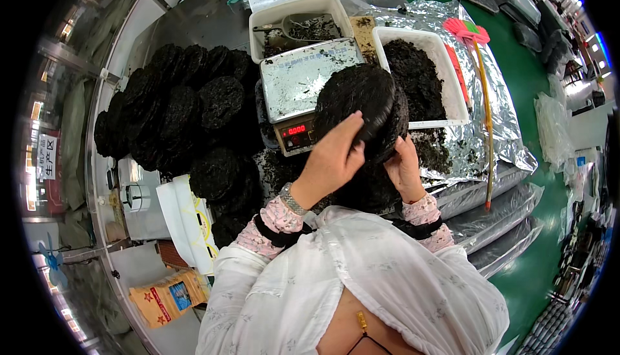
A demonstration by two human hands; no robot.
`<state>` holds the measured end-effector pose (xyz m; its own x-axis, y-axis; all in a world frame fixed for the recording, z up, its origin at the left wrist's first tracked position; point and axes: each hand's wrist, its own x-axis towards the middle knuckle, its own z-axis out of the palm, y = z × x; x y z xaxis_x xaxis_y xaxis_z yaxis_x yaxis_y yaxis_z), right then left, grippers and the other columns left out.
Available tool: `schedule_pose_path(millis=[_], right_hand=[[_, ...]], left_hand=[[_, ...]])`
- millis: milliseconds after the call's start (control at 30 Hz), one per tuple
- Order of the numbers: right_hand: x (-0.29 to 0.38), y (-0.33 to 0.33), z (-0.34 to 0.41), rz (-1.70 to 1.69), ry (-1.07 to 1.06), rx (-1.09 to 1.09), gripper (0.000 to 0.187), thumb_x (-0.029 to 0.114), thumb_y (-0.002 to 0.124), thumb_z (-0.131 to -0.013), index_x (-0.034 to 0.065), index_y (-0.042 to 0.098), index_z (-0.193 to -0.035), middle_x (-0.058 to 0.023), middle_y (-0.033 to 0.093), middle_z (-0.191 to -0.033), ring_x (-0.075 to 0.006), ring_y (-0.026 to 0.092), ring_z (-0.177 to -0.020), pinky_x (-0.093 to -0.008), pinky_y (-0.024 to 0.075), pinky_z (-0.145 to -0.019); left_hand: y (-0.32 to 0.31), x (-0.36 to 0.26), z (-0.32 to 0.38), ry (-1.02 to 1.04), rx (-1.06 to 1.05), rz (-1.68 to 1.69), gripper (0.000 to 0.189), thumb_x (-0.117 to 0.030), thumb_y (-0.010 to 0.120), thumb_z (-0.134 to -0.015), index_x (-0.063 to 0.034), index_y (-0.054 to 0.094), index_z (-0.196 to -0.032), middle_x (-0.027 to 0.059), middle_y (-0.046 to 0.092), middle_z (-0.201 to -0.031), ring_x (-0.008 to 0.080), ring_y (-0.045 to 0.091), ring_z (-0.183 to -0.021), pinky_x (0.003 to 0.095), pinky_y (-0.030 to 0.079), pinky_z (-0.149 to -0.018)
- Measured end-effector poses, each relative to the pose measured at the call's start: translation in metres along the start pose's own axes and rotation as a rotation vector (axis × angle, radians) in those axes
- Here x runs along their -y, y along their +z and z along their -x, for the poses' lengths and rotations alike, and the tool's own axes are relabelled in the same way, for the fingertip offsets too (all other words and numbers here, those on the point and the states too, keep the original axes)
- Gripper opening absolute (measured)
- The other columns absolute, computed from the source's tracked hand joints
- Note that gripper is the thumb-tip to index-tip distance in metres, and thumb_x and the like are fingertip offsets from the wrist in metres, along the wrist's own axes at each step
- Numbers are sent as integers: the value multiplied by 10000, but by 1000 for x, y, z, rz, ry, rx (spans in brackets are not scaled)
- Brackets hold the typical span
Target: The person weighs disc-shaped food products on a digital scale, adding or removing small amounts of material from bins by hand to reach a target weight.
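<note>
Tilted in front of me is a thick, dark round cake [356, 98], apparently dried seaweed, with a second cake edge [401, 122] close behind it. My left hand [334, 156] lies against its lower face with the fingers bent; whether it grips is unclear. The thumb and fingers of my right hand [404, 168] pinch the lower right edge of the cakes. Just beyond them sits a digital scale [295, 132], its steel pan [305, 76] strewn with dark crumbs and its red display lit at zero. The cakes cover part of the pan.
Stacked dark cakes [164, 108] fill the left side. Behind the scale, a white tub [253, 30] holds a scoop [310, 28] and flakes. Another white tub [457, 108] at right holds loose dark material. A pink-headed brush [484, 98] lies on silver foil [503, 127].
</note>
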<state>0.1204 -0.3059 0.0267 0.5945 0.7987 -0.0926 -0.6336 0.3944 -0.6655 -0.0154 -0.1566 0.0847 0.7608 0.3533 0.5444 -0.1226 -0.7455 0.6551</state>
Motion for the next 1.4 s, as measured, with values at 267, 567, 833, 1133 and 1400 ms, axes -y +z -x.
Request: schedule_pose_path(millis=[267, 567, 833, 1133, 1400], right_hand=[[37, -17, -7, 46, -100, -133, 502, 183, 576, -1013, 35, 431, -1470, -85, 558, -1417, -226, 551, -1268, -381, 441, -1074], [36, 2, -2, 292, -147, -175, 527, 82, 592, -993, 9, 392, -1475, -118, 563, -1368, -197, 575, -1214, -340, 473, -1036], [40, -1, -7, 202, -175, -241, 479, 149, 611, -1000, 30, 461, -1438, -54, 600, -1317, -129, 608, -1123, -251, 505, -913], [30, -44, -3, 31, -100, -235, 466, 268, 557, -1026, 60, 484, -1436, -97, 565, -1418, -258, 531, -1308, -440, 425, -1108], [35, -75, 18, -54, -59, -277, 469, 345, 540, -1020, 84, 508, -1409, -79, 588, -1394, -266, 574, -1252, -453, 459, -1063]], left_hand=[[-51, 143, 2, -583, -390, -172, 427, -301, 565, -1026, 68, 547, -1241, 153, 612, -1089, 270, 583, -983, 372, 470, -899], [18, -1, -20, -180, 171, 192, 648, -313, 761, -896, 29, 518, -1390, 233, 578, -1378, 365, 597, -1242, 404, 482, -1034], [-21, 57, -24, -644, -330, 288, 277, -258, 558, -1045, 4, 619, -981, 6, 532, -699, 78, 504, -636, 279, 465, -599], [17, -1, -13, 29, 161, 151, 476, -238, 738, -902, 1, 610, -1293, 197, 653, -1270, 353, 656, -1129, 402, 520, -987], [34, 199, -94, -209, 42, -179, 110, -110, 620, -923, -1, 633, -939, 164, 616, -884, 380, 618, -852, 454, 504, -769]])
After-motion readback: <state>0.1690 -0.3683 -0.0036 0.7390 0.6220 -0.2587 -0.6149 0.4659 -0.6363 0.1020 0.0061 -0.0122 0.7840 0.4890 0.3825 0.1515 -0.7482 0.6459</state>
